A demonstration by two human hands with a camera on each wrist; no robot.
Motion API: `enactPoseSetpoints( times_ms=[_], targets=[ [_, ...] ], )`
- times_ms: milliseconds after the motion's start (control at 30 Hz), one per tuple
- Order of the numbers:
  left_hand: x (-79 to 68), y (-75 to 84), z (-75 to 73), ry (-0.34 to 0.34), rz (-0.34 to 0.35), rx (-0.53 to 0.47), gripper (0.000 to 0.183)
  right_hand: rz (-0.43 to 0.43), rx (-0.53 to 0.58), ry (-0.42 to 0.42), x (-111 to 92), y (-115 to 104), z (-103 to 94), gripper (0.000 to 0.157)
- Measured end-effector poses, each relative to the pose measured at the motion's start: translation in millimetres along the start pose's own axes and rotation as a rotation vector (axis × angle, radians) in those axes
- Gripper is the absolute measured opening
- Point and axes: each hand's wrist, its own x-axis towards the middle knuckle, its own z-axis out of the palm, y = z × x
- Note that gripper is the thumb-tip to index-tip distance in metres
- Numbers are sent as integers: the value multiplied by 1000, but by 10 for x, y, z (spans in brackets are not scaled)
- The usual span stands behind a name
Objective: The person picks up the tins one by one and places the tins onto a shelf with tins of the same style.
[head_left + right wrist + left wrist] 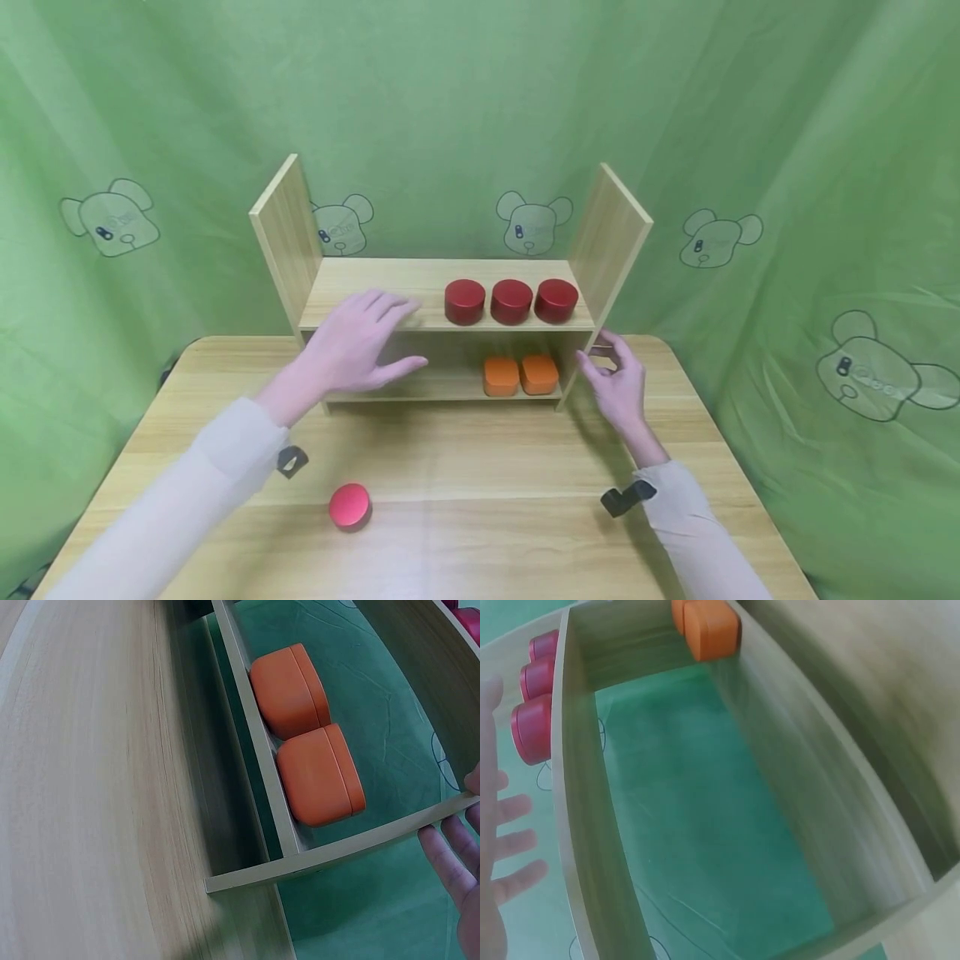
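A two-tier wooden shelf [375, 279] with raised side panels stands on the table. Three dark red round tins [512, 302] line the right part of its upper board; two orange rounded-square tins [501, 377] sit at the right of the lower board. My left hand [356, 342], fingers extended and holding nothing, is in front of the shelf's left half. At the right side panel [360, 844], my right hand [618, 379] grips the front edge, thumb on the inner side and fingers outside. A pinkish-red round tin [350, 507] lies on the table, nearer me and left of centre.
The shelf stands toward the far edge of the light wooden table [450, 533]. Behind and around it hangs a green curtain [450, 125] printed with bear heads. Each sleeve carries a dark wrist mount [628, 497].
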Motion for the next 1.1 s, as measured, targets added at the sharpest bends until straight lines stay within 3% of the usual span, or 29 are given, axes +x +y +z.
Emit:
enactPoseSetpoints(
  times_ms=[433, 700, 1100],
  targets=[
    [-377, 42, 8, 90, 78, -12, 75, 13, -12, 4, 5, -5, -10, 45],
    [-634, 84, 66, -11, 50, -20, 75, 43, -28, 20, 9, 23, 4, 47],
    [-1058, 213, 276, -172, 19, -45, 72, 28, -13, 11, 4, -20, 6, 45]
  ],
)
